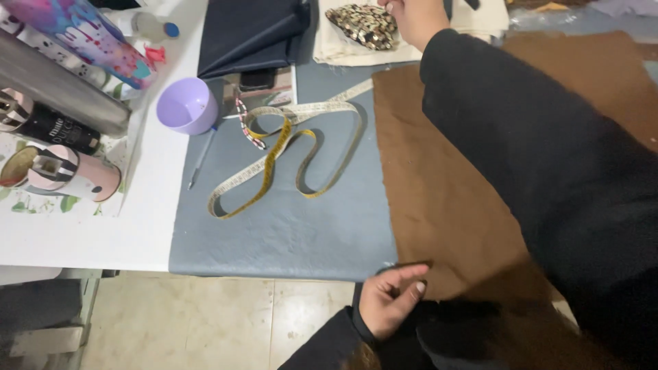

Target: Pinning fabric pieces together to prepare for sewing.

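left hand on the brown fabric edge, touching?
Touching. The head view shows the left hand with its fingertips pinching the near corner of the brown fabric.

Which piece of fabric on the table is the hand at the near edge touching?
The brown fabric; the left hand pinches its near corner, unlike the navy fabric far off.

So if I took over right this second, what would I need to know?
Left hand: at the near edge of the brown fabric, fingers curled at its corner; whether it grips is unclear.
Right hand: stretched to the far end of the table, beside a spotted pouch; what it holds is hidden.
The brown fabric lies flat on the grey mat. A tape measure lies looped to its left, untouched, near a purple cup and a pen.
No cuts or marks show on the fabric.
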